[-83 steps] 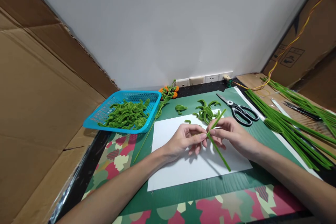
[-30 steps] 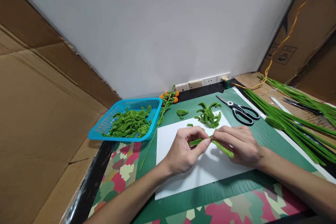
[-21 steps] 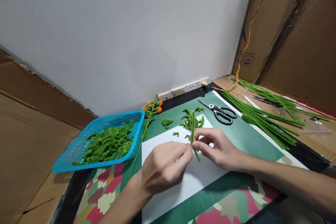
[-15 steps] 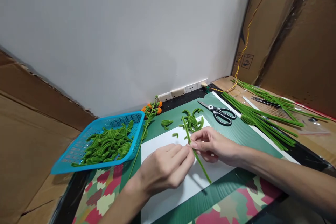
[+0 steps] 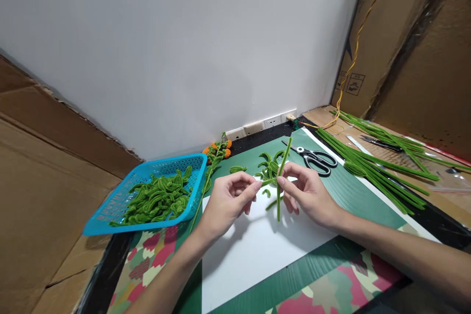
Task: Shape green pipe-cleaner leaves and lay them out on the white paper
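Pinching, right hand (image 5: 307,196): thumb and fingertips closed on fuzzy green strips (image 5: 278,208) where they cross; one length rises above the grip and runs on below it.
Left hand (image 5: 226,201): narrow pinch, thumb and fingertip at the end of a short strip pointing towards the right hand.
Green strips position: in the air between both hands; another end slants out under the right fingertips.
White sheet (image 5: 250,260): beneath both hands, on green mat (image 5: 346,197).
Curled green pieces (image 5: 270,164): just beyond the right fingertips.
Scissors (image 5: 318,162): beyond the right hand, blades angled away to the left.
Stem bundle (image 5: 371,171): right of the right hand.
Orange-flowered stem (image 5: 218,154): beyond the left hand.
Blue basket (image 5: 199,184): left of the left hand, heaped with green leaf shapes (image 5: 158,198).
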`<state>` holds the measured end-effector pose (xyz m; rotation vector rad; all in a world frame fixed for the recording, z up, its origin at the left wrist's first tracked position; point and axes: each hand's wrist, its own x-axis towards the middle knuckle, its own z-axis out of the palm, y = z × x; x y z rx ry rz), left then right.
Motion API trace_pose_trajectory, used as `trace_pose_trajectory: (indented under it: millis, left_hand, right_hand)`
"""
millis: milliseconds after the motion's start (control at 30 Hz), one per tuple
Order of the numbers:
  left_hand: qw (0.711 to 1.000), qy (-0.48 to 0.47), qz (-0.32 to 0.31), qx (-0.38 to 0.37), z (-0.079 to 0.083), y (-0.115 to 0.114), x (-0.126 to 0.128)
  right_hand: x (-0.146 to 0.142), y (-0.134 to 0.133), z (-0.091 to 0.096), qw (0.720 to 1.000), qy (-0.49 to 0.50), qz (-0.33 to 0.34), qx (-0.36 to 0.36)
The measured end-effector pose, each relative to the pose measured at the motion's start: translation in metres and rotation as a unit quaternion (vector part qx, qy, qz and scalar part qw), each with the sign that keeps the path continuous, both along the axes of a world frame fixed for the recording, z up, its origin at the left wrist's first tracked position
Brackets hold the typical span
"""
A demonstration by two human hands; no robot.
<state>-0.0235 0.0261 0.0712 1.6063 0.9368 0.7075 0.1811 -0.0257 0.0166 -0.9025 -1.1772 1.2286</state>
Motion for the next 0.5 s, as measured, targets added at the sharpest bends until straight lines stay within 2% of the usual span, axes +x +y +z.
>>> trace_pose_trajectory:
  millis: [133,300,333,400,500]
  left_hand:
    - [0.999,0.013,-0.009,-0.033,-0.005,0.001,0.0]
    - [0.999,0.023,-0.021,-0.009,-0.01,-0.001,0.001]
    - [0.999,0.035,-0.023,0.012,-0.01,-0.002,0.0]
    - [0.991,0.085,-0.028,0.103,-0.008,-0.005,-0.002]
    - [0.948,0.17,-0.039,0.264,-0.005,-0.009,-0.006]
  right_hand:
    - [0.001,-0.001,-0.001,1.0,-0.022,0.003,-0.002]
    - [0.0,0.0,-0.001,1.0,-0.02,0.006,-0.019]
    - [0.0,0.001,-0.001,0.999,0.001,0.017,-0.031]
    - [0.0,0.002,-0.002,0.992,0.065,0.06,-0.085]
    - [0.0,0.004,-0.003,0.957,0.163,0.132,-0.198]
